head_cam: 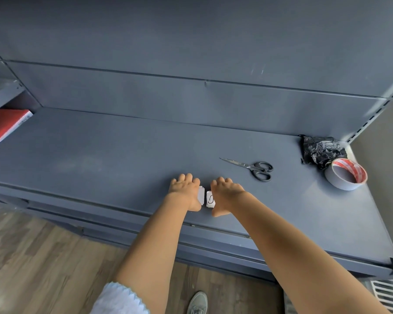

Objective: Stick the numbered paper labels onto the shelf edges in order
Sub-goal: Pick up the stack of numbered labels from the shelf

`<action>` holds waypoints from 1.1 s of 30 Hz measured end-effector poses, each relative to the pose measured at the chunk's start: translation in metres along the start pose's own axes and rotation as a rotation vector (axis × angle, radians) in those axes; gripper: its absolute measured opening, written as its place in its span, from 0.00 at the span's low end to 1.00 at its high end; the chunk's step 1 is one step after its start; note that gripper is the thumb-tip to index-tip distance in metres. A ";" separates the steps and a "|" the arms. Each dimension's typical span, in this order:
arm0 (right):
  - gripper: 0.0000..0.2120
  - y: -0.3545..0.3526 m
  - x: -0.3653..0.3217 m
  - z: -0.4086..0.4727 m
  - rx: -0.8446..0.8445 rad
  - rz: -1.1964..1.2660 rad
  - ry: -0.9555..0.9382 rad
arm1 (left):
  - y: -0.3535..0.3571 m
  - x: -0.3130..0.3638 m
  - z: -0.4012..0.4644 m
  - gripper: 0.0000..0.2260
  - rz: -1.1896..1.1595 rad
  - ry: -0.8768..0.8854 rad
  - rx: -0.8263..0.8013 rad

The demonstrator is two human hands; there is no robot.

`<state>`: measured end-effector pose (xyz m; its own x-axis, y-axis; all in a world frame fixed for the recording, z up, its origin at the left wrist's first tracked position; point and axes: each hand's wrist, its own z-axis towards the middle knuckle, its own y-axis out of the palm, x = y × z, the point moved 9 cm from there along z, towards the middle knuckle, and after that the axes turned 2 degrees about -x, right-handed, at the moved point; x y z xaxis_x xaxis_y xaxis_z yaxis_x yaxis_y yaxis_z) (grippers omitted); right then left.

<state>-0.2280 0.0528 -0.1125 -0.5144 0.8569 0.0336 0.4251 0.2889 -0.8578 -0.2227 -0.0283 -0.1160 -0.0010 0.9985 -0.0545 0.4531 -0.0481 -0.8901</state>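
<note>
A person's left hand (186, 191) and right hand (225, 192) rest curled over small paper labels (209, 198) on the grey shelf (100, 155), each grip touching paper; scissors (253, 168) lie just beyond.

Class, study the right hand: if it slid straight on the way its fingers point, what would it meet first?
Probably nothing nearby: the right hand points across the bare shelf towards its back panel; the scissors seem to lie right of that line.

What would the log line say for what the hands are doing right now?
left hand: on paper labels | right hand: on labels | scissors, tape roll: untouched on shelf
</note>
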 end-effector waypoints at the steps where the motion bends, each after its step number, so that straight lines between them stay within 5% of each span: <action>1: 0.30 0.000 0.000 0.001 -0.003 0.009 0.005 | 0.000 -0.001 0.000 0.23 -0.007 0.002 0.000; 33: 0.23 0.008 0.009 -0.010 0.037 0.239 0.101 | -0.014 -0.025 -0.021 0.20 -0.059 -0.029 0.132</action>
<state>-0.2215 0.0674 -0.1138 -0.3253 0.9376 -0.1229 0.4971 0.0590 -0.8657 -0.2105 -0.0519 -0.0928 -0.0511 0.9986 -0.0117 0.3302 0.0058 -0.9439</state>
